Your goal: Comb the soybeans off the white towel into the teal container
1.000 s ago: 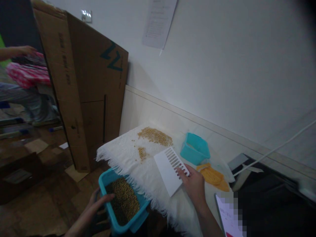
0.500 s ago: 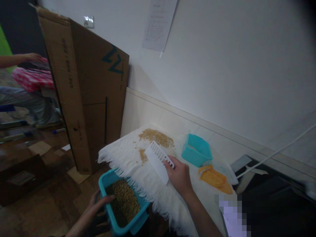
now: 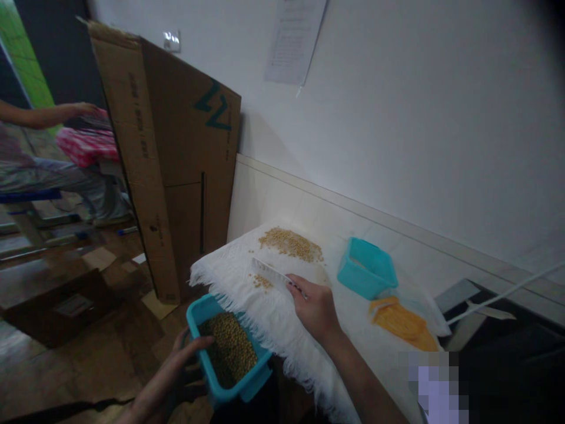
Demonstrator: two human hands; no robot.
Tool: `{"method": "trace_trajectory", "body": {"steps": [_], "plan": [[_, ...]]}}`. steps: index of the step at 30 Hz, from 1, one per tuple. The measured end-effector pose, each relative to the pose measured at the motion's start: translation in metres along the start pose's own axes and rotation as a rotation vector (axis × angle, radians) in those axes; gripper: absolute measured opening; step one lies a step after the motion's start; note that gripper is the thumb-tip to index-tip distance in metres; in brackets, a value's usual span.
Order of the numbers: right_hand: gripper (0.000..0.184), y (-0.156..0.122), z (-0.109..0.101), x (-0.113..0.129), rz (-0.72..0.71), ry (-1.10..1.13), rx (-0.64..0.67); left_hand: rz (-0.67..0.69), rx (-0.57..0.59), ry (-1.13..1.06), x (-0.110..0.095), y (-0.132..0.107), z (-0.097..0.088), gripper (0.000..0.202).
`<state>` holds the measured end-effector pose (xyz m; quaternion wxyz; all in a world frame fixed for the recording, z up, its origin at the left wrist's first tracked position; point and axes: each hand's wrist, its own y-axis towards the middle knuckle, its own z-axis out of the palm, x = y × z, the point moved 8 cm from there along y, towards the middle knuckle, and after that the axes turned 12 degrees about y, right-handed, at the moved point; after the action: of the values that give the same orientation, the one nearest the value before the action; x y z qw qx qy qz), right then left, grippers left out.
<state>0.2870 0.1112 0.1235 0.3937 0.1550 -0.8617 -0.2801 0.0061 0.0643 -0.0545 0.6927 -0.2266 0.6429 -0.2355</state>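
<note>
My left hand grips a teal tub full of greenish-brown beans, held just below the fringed edge of a white cloth. My right hand is closed on a white slotted scraper, which stands on edge on the cloth right behind a small clump of tan beans. A bigger heap of tan beans lies further back on the cloth.
A second teal tub stands on the table near the wall, with an orange bag beside it. A tall cardboard box leans left of the table. Another person's arm reaches over pink fabric at far left. A white cable crosses at right.
My right hand has carried the scraper left across the cloth and tipped it on edge behind the small bean clump. The left hand keeps holding the tub at the cloth's edge.
</note>
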Motion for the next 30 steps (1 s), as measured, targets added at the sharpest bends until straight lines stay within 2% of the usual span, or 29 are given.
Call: {"method": "trace_trajectory", "body": {"steps": [4,13,22,30], "plan": [[0.03,0.0,0.001,0.0,0.004,0.051,-0.018,0.02,0.0,0.0,-0.006,-0.001,-0.004,0.087],[0.027,0.007,0.009,-0.006,0.011,0.128,0.03,0.002,0.01,0.017,-0.012,-0.006,-0.005,0.086],[0.026,-0.005,-0.002,-0.005,-0.014,0.197,-0.006,0.015,0.017,-0.001,-0.008,-0.005,-0.005,0.093],[0.023,-0.003,0.003,-0.008,0.024,0.228,-0.009,0.01,0.007,-0.009,-0.004,-0.003,-0.004,0.095]]}}
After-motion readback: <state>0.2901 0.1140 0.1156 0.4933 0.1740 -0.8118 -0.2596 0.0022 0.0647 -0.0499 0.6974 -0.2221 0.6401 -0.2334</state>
